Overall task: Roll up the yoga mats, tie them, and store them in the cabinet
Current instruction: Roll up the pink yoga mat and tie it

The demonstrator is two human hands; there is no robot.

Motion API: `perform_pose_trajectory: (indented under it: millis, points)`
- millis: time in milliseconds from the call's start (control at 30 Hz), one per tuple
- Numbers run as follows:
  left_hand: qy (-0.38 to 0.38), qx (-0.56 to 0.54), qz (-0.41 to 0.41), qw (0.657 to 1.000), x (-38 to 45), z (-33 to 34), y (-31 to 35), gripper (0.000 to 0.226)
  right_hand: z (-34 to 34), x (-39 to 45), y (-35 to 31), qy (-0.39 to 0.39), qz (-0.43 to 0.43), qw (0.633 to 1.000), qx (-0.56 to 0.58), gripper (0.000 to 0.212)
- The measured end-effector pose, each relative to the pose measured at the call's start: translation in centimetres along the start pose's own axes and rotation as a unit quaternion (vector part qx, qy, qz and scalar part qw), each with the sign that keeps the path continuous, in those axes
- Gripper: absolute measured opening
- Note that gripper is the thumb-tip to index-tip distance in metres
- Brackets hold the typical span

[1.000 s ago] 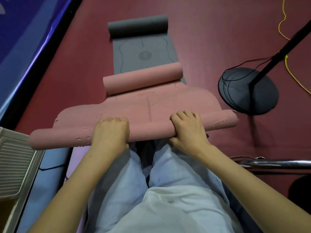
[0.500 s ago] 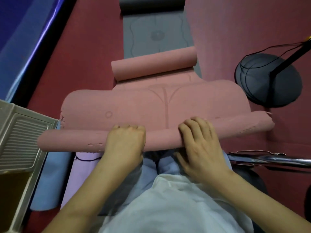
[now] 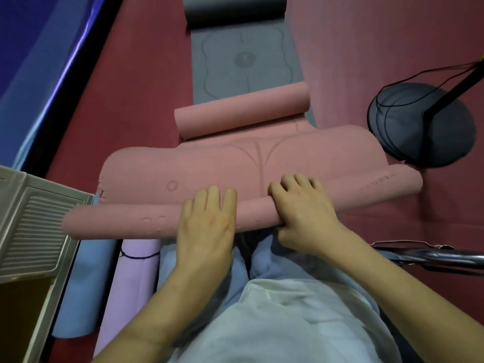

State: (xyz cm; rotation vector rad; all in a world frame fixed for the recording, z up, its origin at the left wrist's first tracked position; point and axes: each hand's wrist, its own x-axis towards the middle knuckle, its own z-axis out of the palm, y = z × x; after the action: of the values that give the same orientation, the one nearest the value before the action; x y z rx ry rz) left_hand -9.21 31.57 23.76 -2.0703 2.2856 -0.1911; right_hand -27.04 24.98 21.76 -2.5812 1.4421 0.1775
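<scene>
**Rolling the pink mat**

The pink mat [image 3: 235,163] lies on the red floor [image 3: 146,82]. I press my left hand [image 3: 207,226] flat on its roll and curl my right hand [image 3: 303,210] around it, keeping it tight.

pink yoga mat [image 3: 262,163] mid-roll on the red floor, both ends curled up, near roll lying crosswise, grey mat [image 3: 243,61] beyond it partly rolled at its far end, lilac rolled mat [image 3: 128,284] tied with dark string, blue roll [image 3: 78,289] right beside it
</scene>
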Motion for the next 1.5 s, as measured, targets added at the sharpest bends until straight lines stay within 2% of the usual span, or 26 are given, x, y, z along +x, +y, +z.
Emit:
perform_pose_trajectory:
  millis: [100,167,267,333,433,533,700,833,933,1033,1067,1200,1300,1400,1500]
  points:
    - [0.047,-0.008,0.015,0.999,-0.7,-0.2,0.7,0.033,-1.7,1.6,0.8,-0.087,-0.028,0.995,0.04,0.052]
    - [0.041,0.001,0.0,0.999,-1.3,0.7,1.1,0.041,-2.2,2.2,1.1,-0.122,-0.03,0.991,0.053,0.049]
    - [0.013,0.003,-0.014,1.0,-2.3,2.7,1.4,0.06,-1.9,2.3,1.0,-0.134,-0.035,0.989,0.045,0.048]
    - [0.023,0.011,-0.016,1.0,-1.9,3.3,1.2,0.058,-1.4,2.1,1.0,-0.106,-0.038,0.993,0.043,0.051]
    - [0.037,0.034,-0.012,0.999,0.1,3.1,0.8,0.043,-0.9,2.0,1.4,-0.048,-0.028,0.996,0.073,0.061]
    - [0.03,0.046,0.015,0.998,1.6,2.7,0.1,0.033,-1.3,2.4,1.5,-0.026,-0.016,0.997,0.076,0.058]
    - [-0.147,0.031,0.022,0.988,4.1,0.4,-0.7,0.068,-1.9,2.2,0.6,0.014,-0.051,0.998,0.028,0.053]
    - [-0.182,0.024,0.03,0.982,6.7,-0.6,-1.2,0.075,-1.7,2.8,-0.2,0.019,-0.041,0.998,-0.049,0.055]
    - [-0.205,0.025,0.029,0.978,7.8,-1.0,-1.4,0.066,-0.5,4.0,-0.9,0.028,0.007,0.999,-0.03,0.062]
    - [-0.186,0.038,0.03,0.981,7.8,-1.2,-1.5,0.037,0.4,4.1,-0.9,0.064,0.035,0.997,-0.01,0.058]
    - [-0.177,0.032,0.026,0.983,7.5,-1.3,-1.5,0.035,0.5,3.9,-0.9,0.077,0.031,0.996,-0.005,0.057]
    - [-0.136,0.021,0.004,0.99,4.9,-1.7,-1.0,0.036,0.4,2.0,-1.4,0.124,0.017,0.992,0.01,0.054]
    - [-0.133,0.014,0.012,0.991,2.2,-1.8,0.3,0.038,0.9,-0.7,-1.9,0.142,0.021,0.99,0.015,0.052]
    - [-0.149,-0.01,0.008,0.989,-0.1,-1.4,0.6,0.042,1.4,-2.9,-2.8,0.142,0.025,0.989,0.021,0.05]
    - [-0.111,-0.049,-0.002,0.993,-1.2,-0.7,0.2,0.054,1.3,-2.9,-3.5,0.125,0.025,0.992,0.016,0.053]
